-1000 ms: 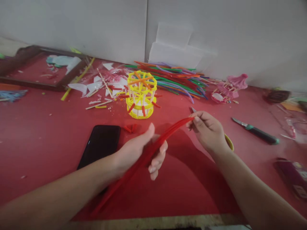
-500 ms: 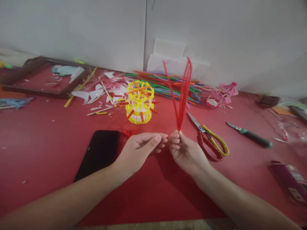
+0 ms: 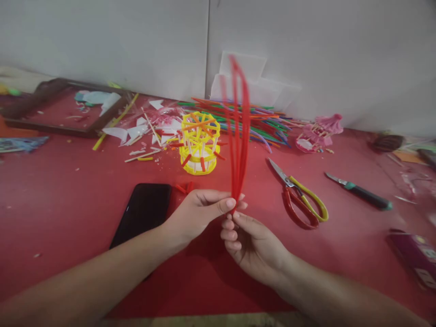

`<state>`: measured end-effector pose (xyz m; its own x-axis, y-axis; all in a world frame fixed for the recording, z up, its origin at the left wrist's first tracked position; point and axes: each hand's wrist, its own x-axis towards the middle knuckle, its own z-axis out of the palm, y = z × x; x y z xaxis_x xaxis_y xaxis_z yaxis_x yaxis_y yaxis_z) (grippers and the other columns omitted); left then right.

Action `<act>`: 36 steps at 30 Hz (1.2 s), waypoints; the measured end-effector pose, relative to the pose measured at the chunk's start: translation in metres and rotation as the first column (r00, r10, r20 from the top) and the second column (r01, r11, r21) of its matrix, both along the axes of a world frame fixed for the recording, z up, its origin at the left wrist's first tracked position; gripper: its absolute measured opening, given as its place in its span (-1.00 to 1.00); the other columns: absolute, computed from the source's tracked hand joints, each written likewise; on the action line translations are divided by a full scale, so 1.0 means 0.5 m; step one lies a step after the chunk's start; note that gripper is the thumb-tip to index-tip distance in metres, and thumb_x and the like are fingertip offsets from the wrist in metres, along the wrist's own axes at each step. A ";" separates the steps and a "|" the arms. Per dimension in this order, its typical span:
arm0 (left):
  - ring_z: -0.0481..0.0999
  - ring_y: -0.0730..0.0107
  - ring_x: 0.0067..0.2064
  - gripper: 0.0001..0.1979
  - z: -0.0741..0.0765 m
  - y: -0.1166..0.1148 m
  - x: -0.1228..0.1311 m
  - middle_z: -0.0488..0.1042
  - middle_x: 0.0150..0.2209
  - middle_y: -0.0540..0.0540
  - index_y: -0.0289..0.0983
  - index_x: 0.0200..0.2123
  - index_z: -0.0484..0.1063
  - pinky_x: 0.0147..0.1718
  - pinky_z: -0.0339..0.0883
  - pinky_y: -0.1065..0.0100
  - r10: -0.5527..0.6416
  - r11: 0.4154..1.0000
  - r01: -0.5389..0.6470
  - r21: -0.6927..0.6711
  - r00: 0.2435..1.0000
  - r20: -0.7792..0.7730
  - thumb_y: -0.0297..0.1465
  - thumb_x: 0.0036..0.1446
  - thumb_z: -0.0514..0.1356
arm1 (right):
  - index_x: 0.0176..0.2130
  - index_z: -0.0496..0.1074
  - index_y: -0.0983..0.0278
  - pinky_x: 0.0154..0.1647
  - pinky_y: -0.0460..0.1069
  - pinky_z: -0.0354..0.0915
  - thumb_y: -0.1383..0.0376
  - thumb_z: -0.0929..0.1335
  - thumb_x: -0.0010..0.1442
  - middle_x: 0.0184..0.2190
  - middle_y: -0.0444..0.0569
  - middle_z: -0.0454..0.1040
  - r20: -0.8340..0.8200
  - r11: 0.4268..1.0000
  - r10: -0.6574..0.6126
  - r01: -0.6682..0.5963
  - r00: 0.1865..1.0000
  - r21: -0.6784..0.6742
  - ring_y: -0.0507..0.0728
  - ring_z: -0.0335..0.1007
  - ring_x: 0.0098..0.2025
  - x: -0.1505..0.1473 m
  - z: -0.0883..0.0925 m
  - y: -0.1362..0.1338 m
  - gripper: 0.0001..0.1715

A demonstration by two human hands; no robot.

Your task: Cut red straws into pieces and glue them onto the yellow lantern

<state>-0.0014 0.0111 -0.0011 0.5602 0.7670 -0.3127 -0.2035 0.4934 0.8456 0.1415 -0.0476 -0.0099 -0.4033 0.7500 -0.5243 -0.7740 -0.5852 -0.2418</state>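
A bundle of red pipe cleaners (image 3: 240,150) stands upright between my hands, its upper ends blurred by motion. My left hand (image 3: 200,213) pinches the bundle near its lower end, thumb in front. Just below, my right hand (image 3: 254,240) grips the bottom tips with thumb and fingers. Beyond my left hand stands a yellow round cage-like model (image 3: 200,159) of sticks and pipe cleaner, with red and orange pieces on it. Short red pieces (image 3: 185,187) lie between that model and my left hand. A black phone (image 3: 143,211) lies left of my left wrist.
Scissors (image 3: 296,195) with red and yellow handles and a green-and-black knife (image 3: 361,193) lie at the right. Coloured pipe cleaners (image 3: 265,125) are heaped at the back, beside a pink model (image 3: 320,134). A dark frame (image 3: 51,127) and paper scraps (image 3: 136,131) occupy the back left.
My right hand has brought the red bundle left and down to my left hand. My left fingers, empty before, now pinch the bundle too.
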 end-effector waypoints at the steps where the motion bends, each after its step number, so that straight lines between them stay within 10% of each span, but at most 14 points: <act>1: 0.45 0.52 -0.51 -0.77 0.000 0.000 -0.001 0.60 -0.48 -0.04 -0.27 -0.35 0.66 -0.46 0.40 0.46 -0.012 1.000 0.012 -0.007 1.000 -0.002 -0.23 -0.03 0.42 | -0.41 0.51 0.37 -0.58 -0.26 0.27 0.36 0.57 -0.02 -0.53 -0.13 0.51 -0.007 1.000 0.014 -0.014 1.000 0.010 -0.10 0.39 -0.54 0.000 0.000 -0.001 -0.79; 11: 0.35 0.60 -0.66 -0.75 0.000 -0.001 -0.003 0.43 -0.65 0.08 -0.32 -0.49 0.53 -0.64 0.29 0.51 -0.037 0.996 0.050 -0.073 0.986 0.160 -0.26 -0.07 0.45 | -0.38 0.54 0.33 -0.49 -0.18 0.38 0.16 0.50 0.11 -0.47 -0.09 0.55 0.328 0.949 0.070 -0.164 0.942 0.268 -0.06 0.43 -0.51 0.004 0.005 -0.010 -0.74; 15: 0.42 0.54 -0.56 -0.73 -0.001 0.001 -0.003 0.50 -0.55 0.04 -0.31 -0.47 0.51 -0.54 0.35 0.46 0.010 0.999 -0.001 -0.047 0.983 0.182 -0.23 -0.04 0.43 | -0.27 0.58 0.22 -0.35 -0.07 0.47 0.24 0.44 0.19 -0.41 -0.08 0.60 0.763 0.746 -0.305 -0.355 0.570 0.563 0.03 0.53 -0.42 0.022 0.011 -0.012 -0.89; 18: 0.47 0.52 -0.42 -0.75 -0.001 0.000 -0.004 0.56 -0.48 0.01 -0.31 -0.48 0.52 -0.37 0.34 0.48 0.077 0.997 -0.077 -0.003 0.989 0.124 -0.26 -0.06 0.44 | -0.23 0.58 0.17 -0.26 -0.03 0.51 0.34 0.47 0.14 -0.31 -0.07 0.65 0.706 0.519 -0.674 -0.541 0.218 0.662 0.10 0.59 -0.30 0.036 0.017 -0.006 -0.86; 21: 0.49 0.51 -0.39 -0.78 0.002 -0.004 -0.004 0.59 -0.44 0.01 -0.29 -0.48 0.52 -0.32 0.33 0.45 0.096 0.995 -0.097 0.000 0.989 0.111 -0.29 -0.05 0.44 | -0.25 0.57 0.17 -0.23 -0.03 0.53 0.35 0.46 0.16 -0.30 -0.06 0.66 0.566 0.394 -0.821 -0.648 0.070 0.651 0.12 0.61 -0.29 0.042 0.020 0.000 -0.90; 29: 0.53 0.49 -0.34 -0.82 0.001 -0.007 -0.004 0.62 -0.41 0.01 -0.27 -0.42 0.52 -0.29 0.32 0.45 0.095 0.995 -0.098 0.026 0.988 0.122 -0.31 0.00 0.41 | -0.29 0.53 0.21 -0.28 -0.11 0.51 0.41 0.43 0.17 -0.36 -0.10 0.65 0.547 0.401 -0.837 -0.693 -0.011 0.600 0.06 0.60 -0.34 0.039 0.026 0.002 -0.90; 36: 0.47 0.50 -0.39 -0.78 0.003 -0.008 0.000 0.58 -0.43 0.01 -0.29 -0.41 0.49 -0.34 0.30 0.44 0.111 0.992 -0.116 0.058 0.990 0.084 -0.29 0.00 0.41 | -0.27 0.52 0.19 -0.26 -0.06 0.51 0.37 0.40 0.23 -0.39 -0.08 0.61 0.386 0.279 -0.920 -0.806 -0.069 0.522 0.08 0.57 -0.36 0.054 0.026 0.007 -0.92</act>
